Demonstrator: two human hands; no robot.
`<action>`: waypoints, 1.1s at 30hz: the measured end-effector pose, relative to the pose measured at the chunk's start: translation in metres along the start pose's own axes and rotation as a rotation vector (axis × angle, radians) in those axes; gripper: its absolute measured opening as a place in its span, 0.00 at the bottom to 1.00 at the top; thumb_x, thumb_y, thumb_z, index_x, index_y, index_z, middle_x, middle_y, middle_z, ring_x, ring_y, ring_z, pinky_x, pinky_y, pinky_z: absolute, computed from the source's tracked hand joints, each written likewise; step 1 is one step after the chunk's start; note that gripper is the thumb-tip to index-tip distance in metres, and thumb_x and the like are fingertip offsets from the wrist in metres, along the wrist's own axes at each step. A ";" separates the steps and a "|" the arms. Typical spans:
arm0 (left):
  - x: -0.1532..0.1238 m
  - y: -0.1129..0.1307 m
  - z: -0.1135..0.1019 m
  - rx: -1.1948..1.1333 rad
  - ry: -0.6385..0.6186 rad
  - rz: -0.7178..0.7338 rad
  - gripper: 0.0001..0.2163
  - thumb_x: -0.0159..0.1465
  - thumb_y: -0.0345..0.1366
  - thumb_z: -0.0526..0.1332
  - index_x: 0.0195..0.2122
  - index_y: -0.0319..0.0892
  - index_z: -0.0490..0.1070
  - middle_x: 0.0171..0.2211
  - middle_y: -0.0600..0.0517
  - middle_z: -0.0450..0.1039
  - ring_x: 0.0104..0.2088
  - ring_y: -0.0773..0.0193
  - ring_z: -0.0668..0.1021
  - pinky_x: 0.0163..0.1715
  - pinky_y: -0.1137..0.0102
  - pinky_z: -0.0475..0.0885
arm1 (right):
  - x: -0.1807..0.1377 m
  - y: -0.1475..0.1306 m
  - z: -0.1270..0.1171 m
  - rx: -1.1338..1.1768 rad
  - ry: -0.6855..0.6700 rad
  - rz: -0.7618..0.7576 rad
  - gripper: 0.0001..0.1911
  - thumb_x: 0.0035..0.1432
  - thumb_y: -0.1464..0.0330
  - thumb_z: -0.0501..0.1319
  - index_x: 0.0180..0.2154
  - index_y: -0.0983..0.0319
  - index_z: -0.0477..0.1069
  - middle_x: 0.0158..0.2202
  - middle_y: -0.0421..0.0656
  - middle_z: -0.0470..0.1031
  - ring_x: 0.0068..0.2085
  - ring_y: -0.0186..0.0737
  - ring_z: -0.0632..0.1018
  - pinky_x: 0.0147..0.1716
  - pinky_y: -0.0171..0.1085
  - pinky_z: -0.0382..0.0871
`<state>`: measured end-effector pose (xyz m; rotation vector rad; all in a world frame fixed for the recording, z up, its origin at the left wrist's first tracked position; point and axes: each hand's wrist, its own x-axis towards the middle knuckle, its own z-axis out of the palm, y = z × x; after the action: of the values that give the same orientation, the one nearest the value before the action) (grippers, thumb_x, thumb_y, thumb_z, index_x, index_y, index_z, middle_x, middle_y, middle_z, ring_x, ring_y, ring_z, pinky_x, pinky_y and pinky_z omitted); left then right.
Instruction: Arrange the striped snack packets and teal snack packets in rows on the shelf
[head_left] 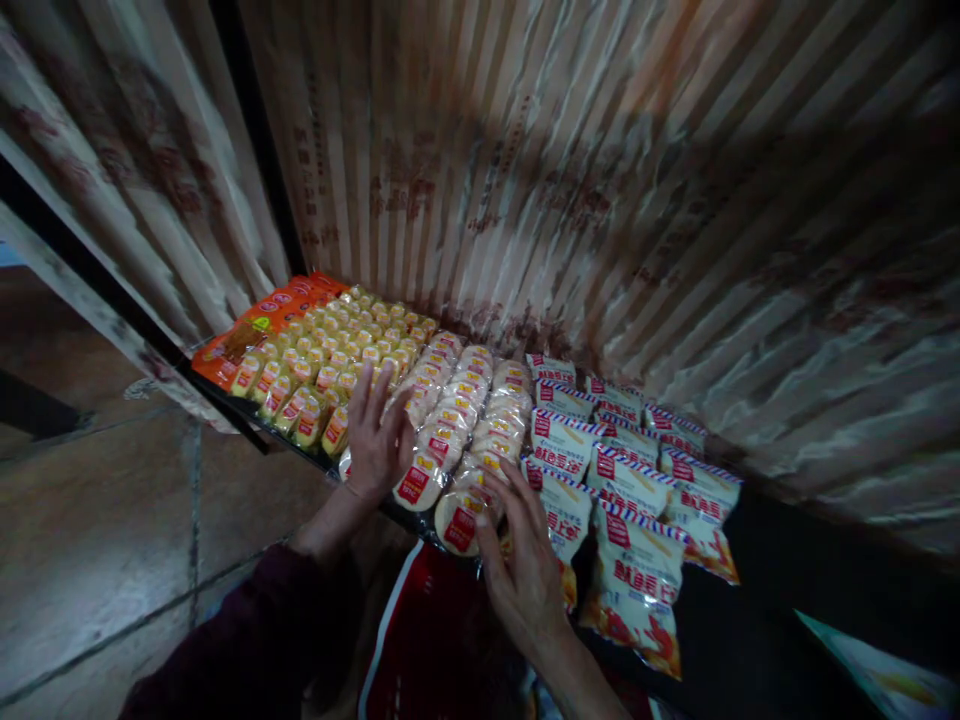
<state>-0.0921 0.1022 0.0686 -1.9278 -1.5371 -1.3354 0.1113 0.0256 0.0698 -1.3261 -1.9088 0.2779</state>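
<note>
My left hand (377, 435) lies flat with fingers spread on the rows of round clear-wrapped snack packs with red labels (457, 410), touching the front ones. My right hand (521, 560) is open too, its fingers resting on the front round packs (457, 520) at the shelf's near edge. Both hands hold nothing. To the right of my right hand lie white, red and blue snack bags (630, 480) in overlapping rows. To the left of my left hand sit small yellow-wrapped packs (330, 360).
The dark shelf (757, 640) runs from left to right, with orange packets (255, 335) at its far left end. Striped paper covers the wall (562, 170) behind. A tiled floor (97, 540) lies at the left, and a red bag (431, 640) sits below the shelf.
</note>
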 end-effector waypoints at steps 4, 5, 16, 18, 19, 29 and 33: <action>0.014 -0.046 -0.004 0.179 -0.013 -0.267 0.18 0.66 0.33 0.54 0.57 0.38 0.63 0.68 0.39 0.49 0.69 0.50 0.38 0.65 0.47 0.48 | 0.043 -0.025 0.045 0.048 -0.200 0.014 0.24 0.66 0.61 0.49 0.62 0.58 0.59 0.67 0.49 0.56 0.67 0.48 0.56 0.63 0.56 0.55; 0.013 -0.051 -0.003 0.190 -0.040 -0.287 0.20 0.66 0.34 0.54 0.59 0.37 0.61 0.68 0.38 0.47 0.69 0.49 0.38 0.65 0.46 0.47 | 0.056 -0.028 0.055 0.049 -0.254 0.039 0.25 0.67 0.61 0.47 0.63 0.58 0.58 0.67 0.48 0.56 0.68 0.48 0.55 0.64 0.56 0.53; 0.015 -0.057 0.013 0.166 -0.241 -0.329 0.19 0.65 0.36 0.54 0.56 0.38 0.67 0.65 0.40 0.56 0.69 0.46 0.48 0.64 0.46 0.50 | 0.165 -0.042 0.118 -0.127 -0.454 0.182 0.30 0.69 0.58 0.38 0.64 0.66 0.57 0.66 0.49 0.58 0.69 0.49 0.52 0.67 0.53 0.40; 0.016 -0.058 0.014 0.170 -0.247 -0.322 0.19 0.65 0.37 0.54 0.55 0.38 0.69 0.64 0.40 0.59 0.68 0.45 0.49 0.64 0.45 0.51 | 0.168 -0.044 0.123 -0.144 -0.499 0.162 0.30 0.69 0.58 0.37 0.63 0.66 0.58 0.65 0.48 0.60 0.69 0.49 0.51 0.67 0.54 0.39; 0.016 -0.058 0.015 0.166 -0.243 -0.314 0.18 0.65 0.36 0.54 0.55 0.39 0.69 0.64 0.41 0.60 0.68 0.45 0.50 0.64 0.45 0.52 | 0.168 -0.043 0.124 -0.149 -0.508 0.152 0.30 0.69 0.58 0.37 0.63 0.65 0.59 0.65 0.47 0.61 0.69 0.49 0.52 0.66 0.54 0.39; 0.029 -0.086 0.000 0.190 -0.133 -0.403 0.18 0.67 0.39 0.53 0.55 0.40 0.69 0.62 0.41 0.63 0.68 0.44 0.51 0.63 0.44 0.54 | 0.190 -0.025 0.143 -0.110 -0.352 0.154 0.30 0.68 0.57 0.40 0.63 0.65 0.58 0.68 0.50 0.53 0.69 0.48 0.51 0.66 0.53 0.46; 0.028 -0.094 0.004 0.184 -0.170 -0.398 0.17 0.67 0.39 0.53 0.52 0.40 0.71 0.60 0.41 0.65 0.67 0.43 0.55 0.61 0.44 0.57 | 0.199 -0.023 0.156 -0.144 -0.377 0.157 0.30 0.69 0.58 0.40 0.63 0.68 0.57 0.67 0.54 0.55 0.69 0.47 0.53 0.65 0.55 0.47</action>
<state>-0.1752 0.1548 0.0631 -1.7184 -2.1328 -1.1419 -0.0440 0.2261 0.0713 -1.6134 -2.1687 0.5073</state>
